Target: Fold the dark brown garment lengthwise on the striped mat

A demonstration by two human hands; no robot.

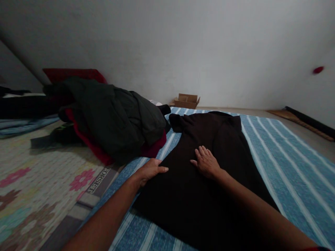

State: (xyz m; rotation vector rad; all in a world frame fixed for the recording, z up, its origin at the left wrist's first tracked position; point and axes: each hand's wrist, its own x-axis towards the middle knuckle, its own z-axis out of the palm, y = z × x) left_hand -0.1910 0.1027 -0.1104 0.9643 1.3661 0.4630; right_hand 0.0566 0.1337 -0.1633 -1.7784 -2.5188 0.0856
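Note:
A long black-brown garment [188, 195] lies spread on a blue-and-white striped sheet [293, 164], its narrower, sleeved end pointing toward the wall. My left hand [150, 170] is at the garment's left edge, thumb on top of the cloth and the edge between thumb and fingers; the lower fingers are hidden. Flat on the middle of the garment rests my right hand [206, 162], palm down with fingers stretched out. Just beyond my left hand is a heap of clothes, with a dark green-grey garment [112, 118] on top and a crimson one [154, 146] beneath.
An open cardboard box [186, 101] stands by the white wall [209, 52]. On the left lie a floral mat [52, 195] and more folded clothes [23, 108]. A red object [73, 74] shows behind the heap. A rolled dark mat [311, 122] lies along the right wall.

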